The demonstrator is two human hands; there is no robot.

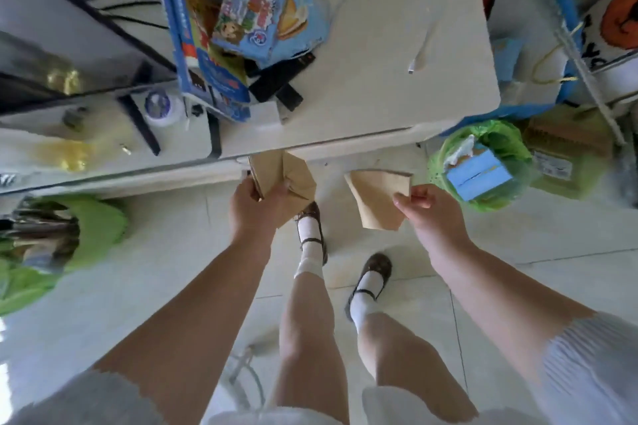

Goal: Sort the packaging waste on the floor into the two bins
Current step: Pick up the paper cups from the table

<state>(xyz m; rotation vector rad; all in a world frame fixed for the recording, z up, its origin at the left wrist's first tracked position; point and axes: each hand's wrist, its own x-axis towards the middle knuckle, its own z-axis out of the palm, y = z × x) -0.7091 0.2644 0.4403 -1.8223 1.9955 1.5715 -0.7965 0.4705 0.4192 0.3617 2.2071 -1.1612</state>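
Brown cardboard piece (376, 198): pinched at right edge between thumb and curled fingers of right hand (424, 210), held flat above floor, near green-lined bin (480, 166) at right.

Folded cardboard bundle (283, 179): gripped by left hand (257, 207), fingers wrapped round lower end.

Step in hand, as judged: carry phase, both pieces lifted.

Next move: swing right piece over right bin rim, release. Second green-lined bin (96, 228) sits far left.

Two green-lined bins — one (481, 169) at three o'clock, one (51, 245) at nine. Two brown cardboard pieces, one (286, 179) in the left hand (257, 207), one (378, 198) in the right hand (431, 214). One blue box (478, 174) — inside the three o'clock bin.
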